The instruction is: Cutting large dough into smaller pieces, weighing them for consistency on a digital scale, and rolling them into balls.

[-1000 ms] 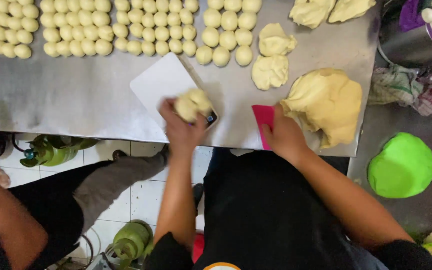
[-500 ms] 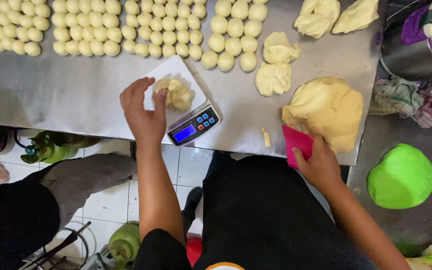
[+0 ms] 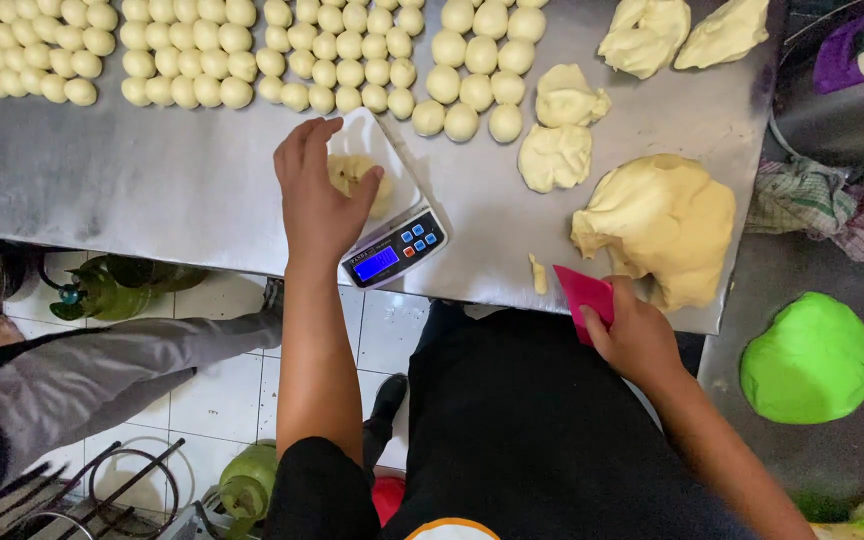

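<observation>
Nearest me, my right hand [image 3: 637, 335] grips a pink scraper [image 3: 585, 300] at the table edge, fingers clenched round it, its blade just beside the big dough mass [image 3: 662, 225]. My left hand [image 3: 317, 195] rests fingers loosely curled on a dough piece [image 3: 357, 172] sitting on the white pan of the digital scale [image 3: 392, 240] — this looks like the weighing step. I judge the next move calls for letting go so the piece sits free, then trimming or adding with the scraper. Two cut lumps [image 3: 560, 130] lie beyond, and rows of dough balls [image 3: 202, 50] fill the steel table [image 3: 132, 180] at the far side.
</observation>
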